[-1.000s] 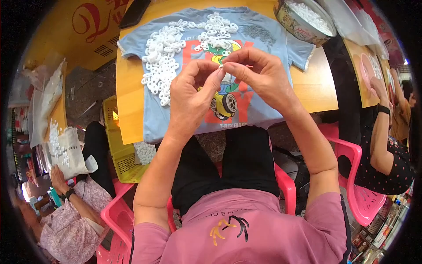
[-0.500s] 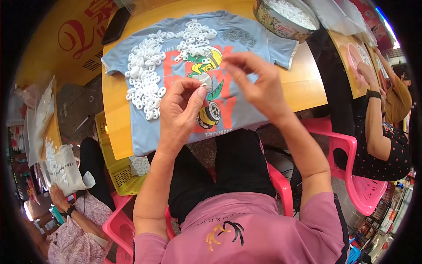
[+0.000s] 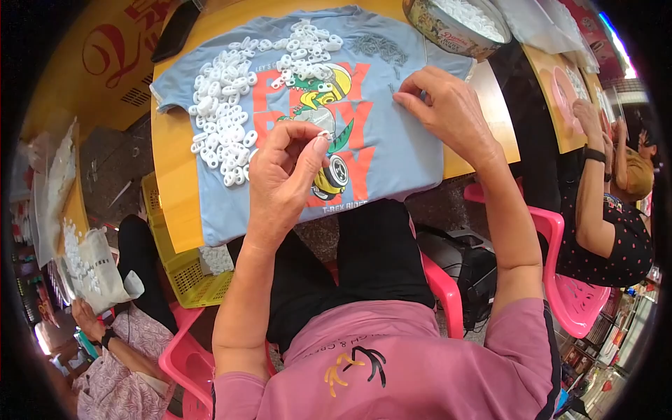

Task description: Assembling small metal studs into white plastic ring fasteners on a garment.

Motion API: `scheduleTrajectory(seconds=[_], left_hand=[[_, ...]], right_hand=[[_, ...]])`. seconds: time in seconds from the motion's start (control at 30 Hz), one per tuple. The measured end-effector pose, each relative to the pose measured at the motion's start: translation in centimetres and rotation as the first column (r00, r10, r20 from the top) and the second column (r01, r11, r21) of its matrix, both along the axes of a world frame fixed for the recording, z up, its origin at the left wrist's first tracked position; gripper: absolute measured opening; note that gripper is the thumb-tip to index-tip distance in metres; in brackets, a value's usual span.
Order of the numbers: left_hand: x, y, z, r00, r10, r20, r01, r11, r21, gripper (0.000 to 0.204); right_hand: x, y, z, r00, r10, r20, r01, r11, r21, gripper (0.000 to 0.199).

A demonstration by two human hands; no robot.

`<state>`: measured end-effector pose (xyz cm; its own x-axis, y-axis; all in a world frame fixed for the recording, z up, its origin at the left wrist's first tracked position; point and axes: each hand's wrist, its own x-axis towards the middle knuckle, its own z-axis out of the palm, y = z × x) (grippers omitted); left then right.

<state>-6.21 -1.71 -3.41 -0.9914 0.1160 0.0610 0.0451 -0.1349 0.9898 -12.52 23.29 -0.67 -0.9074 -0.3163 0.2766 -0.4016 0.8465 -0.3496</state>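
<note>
The left hand (image 3: 283, 178) is up over the shirt (image 3: 392, 147), and its thumb and fingers are pinched on one small white ring (image 3: 323, 134). The ring looks like light, hard plastic. It is tiny and smooth, so it could slip out easily. The best way to hold it is by its rim, with just the fingertips, as the hand does now.

The right hand (image 3: 448, 112) is apart from the left one, farther up the shirt. Its fingertips are pressed together near a little grey pile (image 3: 378, 47). I cannot tell if they hold anything.

A big pile of white rings (image 3: 227, 122) lies on the blue shirt, which is spread flat on the yellow table (image 3: 171, 168). The shirt is soft, so the rings stay put and do not roll away. A round tin (image 3: 451, 24) with more white bits stands at the far edge. Other people sit on both sides, and one holds a bag (image 3: 87, 269) of white bits.
</note>
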Motion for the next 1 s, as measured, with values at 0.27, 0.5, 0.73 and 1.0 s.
scheduleTrajectory(seconds=[0.27,0.5,0.73,1.0], left_hand=[[0.1,0.1,0.0,1.0,0.011,0.001,-0.011,1.0,-0.001,0.012],[0.1,0.1,-0.1,1.0,0.016,-0.013,-0.016,1.0,0.003,0.011],[0.0,0.0,-0.2,0.999,0.017,-0.028,-0.017,1.0,0.006,0.011],[0.0,0.2,-0.2,0.999,0.024,-0.04,-0.023,1.0,0.008,0.01]], right_hand=[[0.3,-0.9,0.2,0.997,0.075,-0.024,-0.074,0.996,0.056,0.014],[-0.2,-0.6,0.0,0.985,0.17,-0.006,-0.17,0.985,0.016,0.012],[0.1,-0.9,0.3,0.992,0.122,0.005,-0.122,0.99,0.069,0.011],[0.0,-1.1,0.1,0.985,0.157,-0.066,-0.147,0.981,0.129,0.012]])
